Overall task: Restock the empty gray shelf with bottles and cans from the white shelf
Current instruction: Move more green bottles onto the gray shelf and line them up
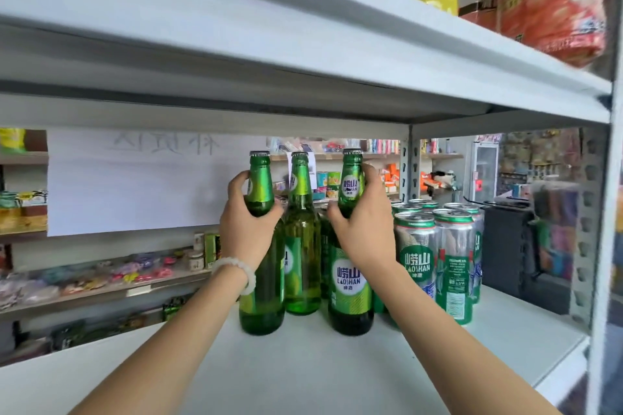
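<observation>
Our left hand [247,229] grips the left bottle [261,246] at its neck; our right hand [362,229] grips the right bottle [350,246]. We should lift both vertically, clearing the middle bottle [302,239] and cans [435,246].

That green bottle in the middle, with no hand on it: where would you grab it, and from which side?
Probably by its slim neck, coming from the front and above. The middle bottle stands upright between two bottles that the left hand and right hand grip, so its wide body is crowded while the neck stands free.

Green bottles [301,239]; green-silver cans [438,253]; white shelf [303,367].
</observation>
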